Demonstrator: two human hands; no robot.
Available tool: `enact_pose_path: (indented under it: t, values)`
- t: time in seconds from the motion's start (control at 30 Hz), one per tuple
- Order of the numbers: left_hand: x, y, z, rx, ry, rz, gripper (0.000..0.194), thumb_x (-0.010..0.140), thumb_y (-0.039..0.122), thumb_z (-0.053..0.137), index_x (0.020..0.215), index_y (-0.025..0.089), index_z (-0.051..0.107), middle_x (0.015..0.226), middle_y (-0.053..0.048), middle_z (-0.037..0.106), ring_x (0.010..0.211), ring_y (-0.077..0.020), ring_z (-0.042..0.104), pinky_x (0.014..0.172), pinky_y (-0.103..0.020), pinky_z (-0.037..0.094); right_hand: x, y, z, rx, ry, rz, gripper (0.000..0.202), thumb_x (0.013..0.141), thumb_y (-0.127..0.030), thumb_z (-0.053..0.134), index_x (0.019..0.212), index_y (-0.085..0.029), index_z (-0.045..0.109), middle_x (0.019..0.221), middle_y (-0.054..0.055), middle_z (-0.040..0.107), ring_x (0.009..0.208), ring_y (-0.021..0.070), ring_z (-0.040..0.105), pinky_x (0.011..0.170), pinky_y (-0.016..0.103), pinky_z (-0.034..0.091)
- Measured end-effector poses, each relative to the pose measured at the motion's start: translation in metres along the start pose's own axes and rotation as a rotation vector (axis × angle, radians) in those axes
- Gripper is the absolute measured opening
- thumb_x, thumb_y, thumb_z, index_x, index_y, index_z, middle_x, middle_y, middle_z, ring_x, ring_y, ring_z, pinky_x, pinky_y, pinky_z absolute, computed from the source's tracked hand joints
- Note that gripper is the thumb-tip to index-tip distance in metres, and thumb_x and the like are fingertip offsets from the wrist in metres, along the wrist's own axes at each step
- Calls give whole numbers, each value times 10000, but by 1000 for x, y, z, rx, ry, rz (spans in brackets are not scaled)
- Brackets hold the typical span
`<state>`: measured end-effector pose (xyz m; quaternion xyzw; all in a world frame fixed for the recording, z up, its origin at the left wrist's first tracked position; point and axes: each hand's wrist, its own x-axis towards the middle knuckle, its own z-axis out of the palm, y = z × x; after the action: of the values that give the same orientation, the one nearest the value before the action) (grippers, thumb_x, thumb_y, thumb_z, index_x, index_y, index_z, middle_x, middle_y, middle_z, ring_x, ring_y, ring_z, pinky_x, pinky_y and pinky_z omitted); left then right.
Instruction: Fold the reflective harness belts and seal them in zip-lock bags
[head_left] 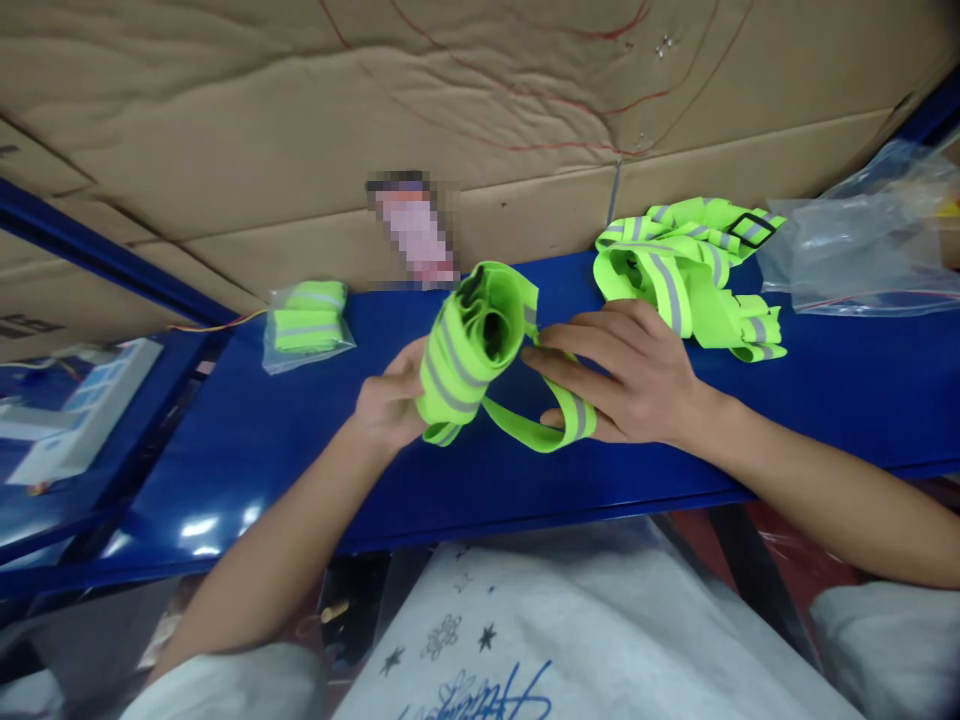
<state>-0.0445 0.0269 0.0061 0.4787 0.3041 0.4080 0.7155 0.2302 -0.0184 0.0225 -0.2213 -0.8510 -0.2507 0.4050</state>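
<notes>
A rolled-up neon-yellow reflective strap [454,370] with grey stripes is gripped by my left hand [394,400], above the blue shelf. Its coiled end faces up and away from me, showing a hollow centre. From the roll a loose length loops to the right, and my right hand [637,375] has its fingers around that loop; the thumb is partly hidden behind the band. Just beyond my right hand lies a loose heap of the same reflective straps [675,260], with a black buckle [752,231] at its far right.
A clear bag with a folded reflective strap [309,318] lies at the left. A blurred-out pinkish item [414,235] leans on the cardboard [300,130] behind. Clear plastic bags [862,245] lie at the right. A white power strip [90,405] is far left on the blue shelf [247,440].
</notes>
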Motion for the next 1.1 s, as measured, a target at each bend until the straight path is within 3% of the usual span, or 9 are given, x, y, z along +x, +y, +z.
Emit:
enact_pose_path:
  t: [0.07,0.17,0.33,0.43,0.6,0.7,0.8,0.93,1.1]
  values:
    - [1,1,6,-4,-7,1,529,498,376,947,946,178,749,836,-53,724,718,-194,669,653,-292,572,1,0,2,-61,-38,-24,258,1015,-418,560,1109,-229,709,1102,51,744,990,221,654,854,402,484]
    - [5,-4,11,66,68,36,517,634,278,922,1105,194,725,951,-36,727,765,-165,693,676,-248,579,0,-4,7,-99,-175,-80,189,1015,-224,527,1047,-171,706,957,60,727,874,200,630,786,376,463]
    - [9,-26,12,420,265,201,508,704,335,906,1125,214,646,1074,-28,688,872,-143,660,728,-229,558,-12,-24,24,-82,-355,-112,177,1026,-122,507,1062,-117,680,789,30,664,718,164,592,640,327,408]
    - [6,-34,15,702,247,295,615,763,380,854,1275,233,548,1032,-32,674,829,-159,646,716,-277,551,-18,-31,31,-80,-341,-124,157,1023,-128,520,1040,-144,675,733,1,645,652,150,553,606,326,384]
    - [-7,-28,28,1286,142,514,482,925,283,644,1396,240,550,1281,-81,657,1173,-275,622,1005,-441,484,-7,-29,28,-108,-156,-85,85,989,-192,585,970,-190,668,785,-3,667,712,153,551,676,340,409]
    - [-10,-23,29,1402,-75,445,433,925,193,571,1356,233,584,1252,-76,664,1147,-279,622,962,-438,482,2,-27,24,-52,-143,214,214,879,-234,671,1088,-197,644,1140,76,697,1041,248,629,915,437,438]
    - [-9,-20,23,1358,-278,377,461,957,213,553,1417,243,526,1307,-82,630,1182,-267,599,990,-432,482,5,-18,21,321,-356,613,612,750,-306,772,1314,-167,583,1397,149,606,1226,320,615,995,467,464]
    - [-11,-20,20,1370,-346,355,547,993,259,536,1520,283,393,1345,-96,592,1188,-275,574,1018,-470,474,2,2,25,805,-699,891,532,732,-336,788,1235,-192,693,1127,44,752,994,237,708,831,325,523]
    - [-14,-23,24,1208,-356,350,630,980,185,503,1558,316,290,1525,-121,440,1446,-301,423,1190,-558,384,-10,6,40,1010,-612,1008,513,749,-260,695,1250,-149,691,1122,42,738,998,216,685,825,298,522]
